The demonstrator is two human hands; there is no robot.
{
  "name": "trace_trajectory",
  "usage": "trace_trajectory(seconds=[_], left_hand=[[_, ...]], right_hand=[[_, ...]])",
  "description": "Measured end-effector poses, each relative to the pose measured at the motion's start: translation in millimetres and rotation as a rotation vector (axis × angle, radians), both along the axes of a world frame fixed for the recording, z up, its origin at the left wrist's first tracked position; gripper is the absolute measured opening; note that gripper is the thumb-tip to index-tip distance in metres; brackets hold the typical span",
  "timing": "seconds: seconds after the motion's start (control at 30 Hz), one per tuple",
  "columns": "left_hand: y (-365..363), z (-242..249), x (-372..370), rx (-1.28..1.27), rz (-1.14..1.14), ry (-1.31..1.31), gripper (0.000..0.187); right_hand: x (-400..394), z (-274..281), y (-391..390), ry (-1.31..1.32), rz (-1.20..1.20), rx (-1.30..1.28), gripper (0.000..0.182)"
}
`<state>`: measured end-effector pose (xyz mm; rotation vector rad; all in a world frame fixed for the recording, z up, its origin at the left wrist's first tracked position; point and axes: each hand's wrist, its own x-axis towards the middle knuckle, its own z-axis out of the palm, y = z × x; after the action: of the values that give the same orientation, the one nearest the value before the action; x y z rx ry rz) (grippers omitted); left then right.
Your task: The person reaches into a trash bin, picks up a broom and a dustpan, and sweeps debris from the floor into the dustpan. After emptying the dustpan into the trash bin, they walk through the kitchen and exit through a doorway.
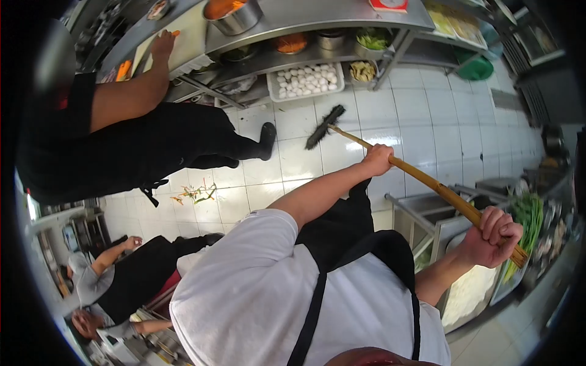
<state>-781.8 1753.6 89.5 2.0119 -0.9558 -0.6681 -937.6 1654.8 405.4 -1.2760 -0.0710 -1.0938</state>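
Observation:
A broom with a long yellowish wooden handle runs from the floor up to the right. Its dark bristle head rests on the white tiles. My left hand is wrapped round the middle of the handle. Near the top end, my right hand grips the same handle with its fingers curled. Orange and green vegetable scraps lie scattered on the floor to the left, apart from the bristles.
A co-worker stands left, a hand on carrot at a cutting board. Another person is at lower left. Under the steel table sits a crate of eggs. A metal stand and green onions are at right.

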Motion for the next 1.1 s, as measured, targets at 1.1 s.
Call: trace_trajectory(seconds=[1.1], left_hand=[[-65, -74, 192, 0.275, 0.368, -0.149, 0.030]], right_hand=[[240, -89, -177, 0.177, 0.284, 0.396, 0.028]])
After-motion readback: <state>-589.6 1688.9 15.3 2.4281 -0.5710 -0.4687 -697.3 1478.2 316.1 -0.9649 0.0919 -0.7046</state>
